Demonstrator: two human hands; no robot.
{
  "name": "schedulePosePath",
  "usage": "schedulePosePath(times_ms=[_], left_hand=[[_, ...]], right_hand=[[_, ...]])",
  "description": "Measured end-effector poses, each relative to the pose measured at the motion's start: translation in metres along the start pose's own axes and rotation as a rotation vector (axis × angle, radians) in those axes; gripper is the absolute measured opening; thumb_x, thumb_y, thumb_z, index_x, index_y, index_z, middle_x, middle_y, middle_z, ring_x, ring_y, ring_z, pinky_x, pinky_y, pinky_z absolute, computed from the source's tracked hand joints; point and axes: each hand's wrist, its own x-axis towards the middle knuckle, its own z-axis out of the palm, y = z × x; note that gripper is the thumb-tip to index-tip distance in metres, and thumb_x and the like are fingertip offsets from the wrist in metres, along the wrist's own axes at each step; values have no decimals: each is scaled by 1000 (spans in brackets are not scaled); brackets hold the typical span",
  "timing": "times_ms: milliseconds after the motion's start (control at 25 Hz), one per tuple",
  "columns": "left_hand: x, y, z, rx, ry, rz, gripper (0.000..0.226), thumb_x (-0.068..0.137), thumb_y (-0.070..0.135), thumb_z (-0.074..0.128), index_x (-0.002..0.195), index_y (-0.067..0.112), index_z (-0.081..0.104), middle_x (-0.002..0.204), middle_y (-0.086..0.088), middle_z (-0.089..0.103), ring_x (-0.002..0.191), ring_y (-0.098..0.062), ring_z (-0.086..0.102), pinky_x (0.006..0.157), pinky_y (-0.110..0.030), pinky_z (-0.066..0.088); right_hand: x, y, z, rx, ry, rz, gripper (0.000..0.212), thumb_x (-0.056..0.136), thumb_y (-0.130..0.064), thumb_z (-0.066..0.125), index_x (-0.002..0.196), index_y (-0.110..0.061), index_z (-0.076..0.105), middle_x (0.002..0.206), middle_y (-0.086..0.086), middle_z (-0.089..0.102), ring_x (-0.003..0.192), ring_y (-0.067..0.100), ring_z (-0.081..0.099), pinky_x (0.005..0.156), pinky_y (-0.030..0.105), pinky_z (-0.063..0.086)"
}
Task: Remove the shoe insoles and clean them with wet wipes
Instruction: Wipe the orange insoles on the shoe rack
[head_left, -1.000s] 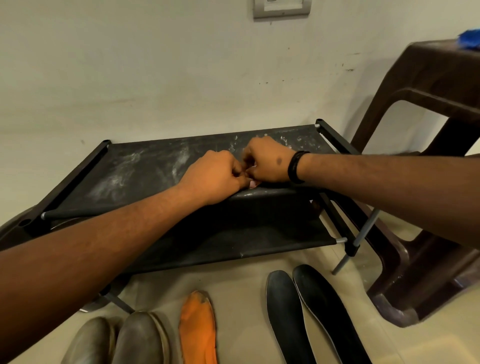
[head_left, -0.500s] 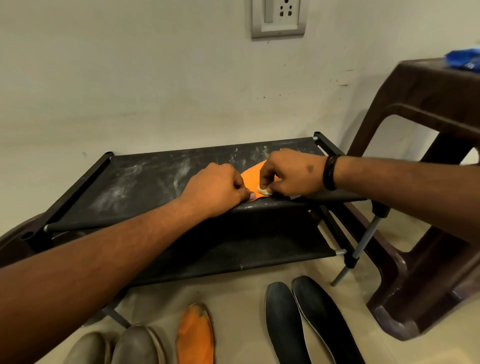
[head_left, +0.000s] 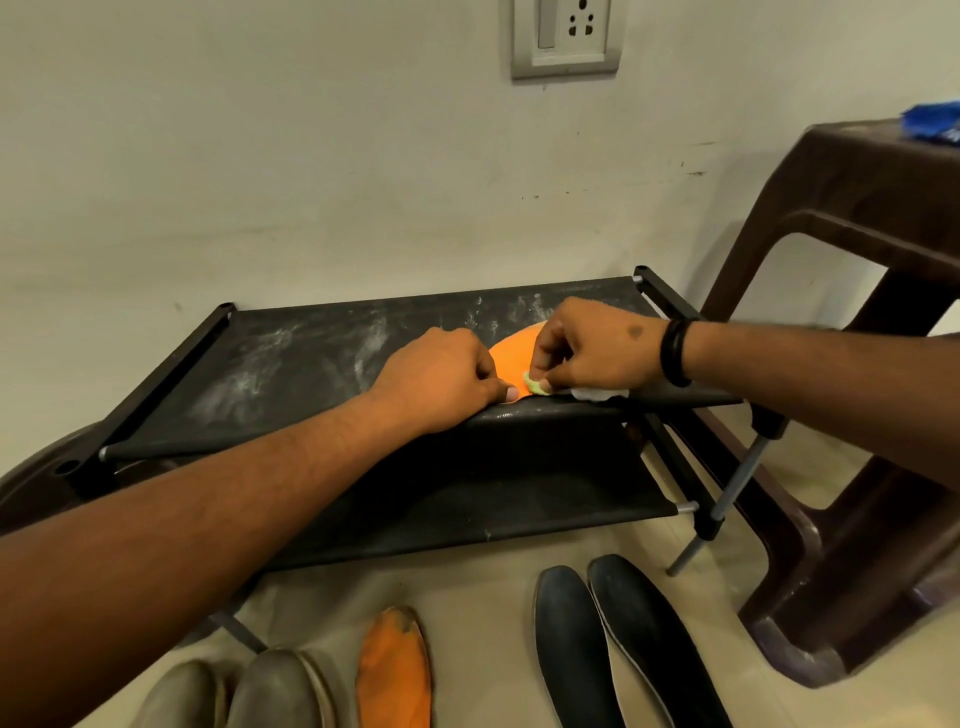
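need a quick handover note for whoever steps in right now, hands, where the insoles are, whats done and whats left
Left hand: pressed on the near end of the orange insole, pinning it to the top shelf of the black shoe rack.
Right hand: pinching a small greenish wad against that insole; a white wipe lies under its palm.
On the floor: second orange insole, dirty at the toe, and two black insoles side by side. A pair of grey shoes sits at the lower left.
Done: four insoles are out.
Left: finish this one, then the floor insoles; I cannot tell whether the black ones are clean.
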Motion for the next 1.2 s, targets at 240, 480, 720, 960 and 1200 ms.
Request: schedulePosePath(times_ms=[240,480,720,960,1200], left_hand=[[-2,0,0,-7,9,-20,32,84,57,71,84,26,80,102,5,77,81,-11,67,75,-34,58],[-3,4,-4,36,60,-65,38,78,60,73,102,31,72,104,8,71,93,-13,64,78,-34,54],[5,-3,-6,104,49,-169,82,64,77,73,123,23,55,111,6,63,105,-19,61,84,-41,52],[26,10,-36,89,-22,-40,46,86,50,73,59,24,46,57,5,45,59,-18,49,57,-29,34],[-7,54,-82,-124,165,-85,46,91,39,70,53,27,45,53,6,40,52,-11,40,53,-29,29]], right_hand=[[4,14,11,-327,95,69,17,89,-12,58,98,-13,73,97,3,71,87,20,64,77,27,49],[7,-15,0,86,7,-71,11,87,-9,67,89,-17,75,86,-6,72,69,-3,61,60,9,44],[12,-1,3,118,257,45,22,86,-6,62,103,-17,72,92,2,68,86,16,64,74,25,54],[-3,-21,-32,-44,399,-39,24,87,-9,57,104,-17,70,98,-1,67,87,17,61,76,30,51],[-34,-64,-72,-177,446,-64,24,89,-14,54,109,-17,67,112,4,66,100,24,61,83,35,50]])
